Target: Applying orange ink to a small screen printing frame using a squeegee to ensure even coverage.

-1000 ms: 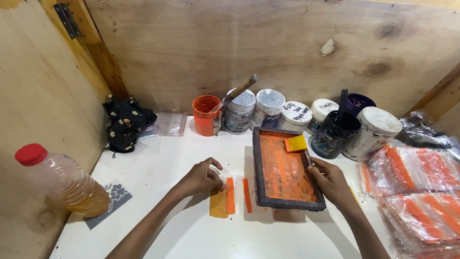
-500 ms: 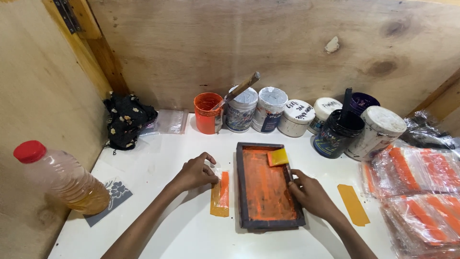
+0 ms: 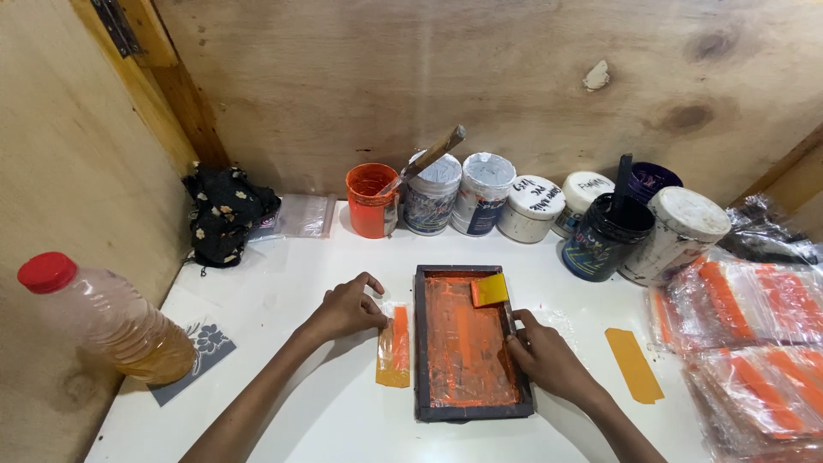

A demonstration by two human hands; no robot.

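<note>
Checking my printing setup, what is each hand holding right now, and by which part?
Right hand grips the ink-covered screen frame at its right edge. Left hand presses on the small orange-striped packet, not lifting it.

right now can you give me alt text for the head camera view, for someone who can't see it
A person's right hand grips the side of a dark wooden frame smeared with orange ink on a white table, while the left hand presses a small clear packet with an orange strip beside it. A yellow scraper lies inside the frame; paint tubs line the plywood wall behind.
</note>
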